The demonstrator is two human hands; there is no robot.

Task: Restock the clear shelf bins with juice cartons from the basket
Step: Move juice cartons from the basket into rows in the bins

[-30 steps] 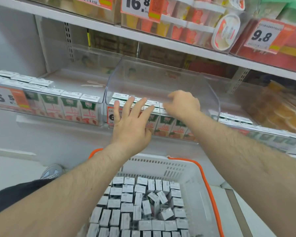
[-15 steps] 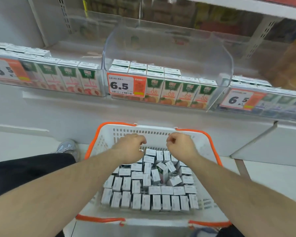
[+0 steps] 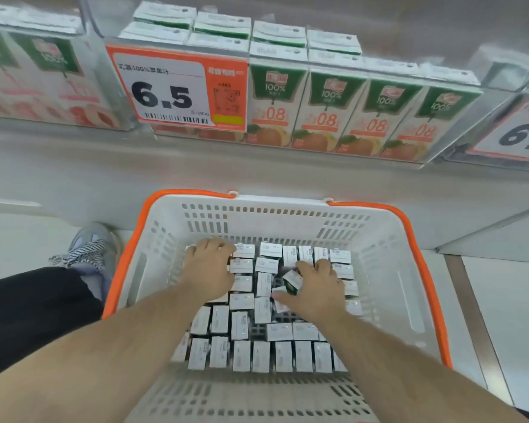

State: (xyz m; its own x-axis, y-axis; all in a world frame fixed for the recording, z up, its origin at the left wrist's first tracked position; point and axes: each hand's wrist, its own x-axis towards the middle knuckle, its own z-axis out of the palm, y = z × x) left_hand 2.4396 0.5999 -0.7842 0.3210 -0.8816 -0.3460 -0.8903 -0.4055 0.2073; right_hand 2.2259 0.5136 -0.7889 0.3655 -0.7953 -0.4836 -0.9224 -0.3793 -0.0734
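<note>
basket [image 3: 165, 239]: white slotted plastic with orange rim, on the floor below the shelf, both hands inside it.
basket cartons [image 3: 242, 325]: small juice cartons packed upright in rows, white tops up; a few near the middle sit skewed.
left hand [image 3: 208, 270]: down on the cartons at the far-left of the pack, fingers curled over their tops; can't tell if it actually has one gripped.
right hand [image 3: 315, 288]: fingers and thumb curled round a tilted carton [image 3: 292, 280] mid-basket, green side showing, carton partly raised out of the row.
clear shelf bin [image 3: 501, 65]: above the basket, front row of four orange-juice cartons [image 3: 330, 111] upright against the front wall, more rows behind.
price tag [image 3: 168, 90]: "6.5", orange and white, on the bin's front left.
neighbour bin [image 3: 43, 74]: left, peach-print cartons, blurred.
shoe [image 3: 89, 248]: grey, striped laces, just beside the basket's left side.
</note>
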